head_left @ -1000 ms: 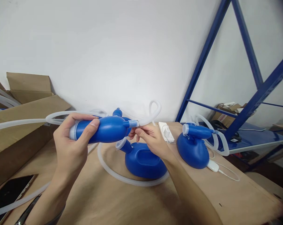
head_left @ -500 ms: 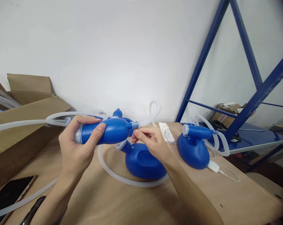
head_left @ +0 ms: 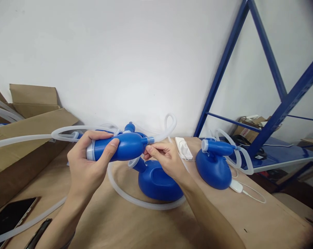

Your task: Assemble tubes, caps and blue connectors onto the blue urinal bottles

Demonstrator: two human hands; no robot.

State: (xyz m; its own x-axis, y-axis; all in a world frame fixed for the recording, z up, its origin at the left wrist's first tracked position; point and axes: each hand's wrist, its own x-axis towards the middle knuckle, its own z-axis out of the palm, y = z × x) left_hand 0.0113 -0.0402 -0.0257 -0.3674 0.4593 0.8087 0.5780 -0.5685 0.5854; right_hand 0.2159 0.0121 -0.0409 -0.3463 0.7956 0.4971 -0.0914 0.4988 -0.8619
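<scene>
Blue plastic bottle (head_left: pixel 120 147) is held up over the tabletop (head_left: pixel 120 221), its body gripped in the left hand (head_left: pixel 90 162), while the right hand (head_left: pixel 163 157) pinches its narrow spout (head_left: pixel 150 140) at the translucent tubing (head_left: pixel 167 129). A second bottle (head_left: pixel 158 185) stands just below; a third (head_left: pixel 213 169) stands to the right.

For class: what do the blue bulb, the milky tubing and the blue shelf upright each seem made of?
The blue bulb looks like smooth moulded plastic, glossy with highlights, though firm rubber is possible. The tubing looks like translucent silicone: milky, matte, bending in soft loops. The shelf upright seems painted steel: straight, thin, glossy blue.
</scene>
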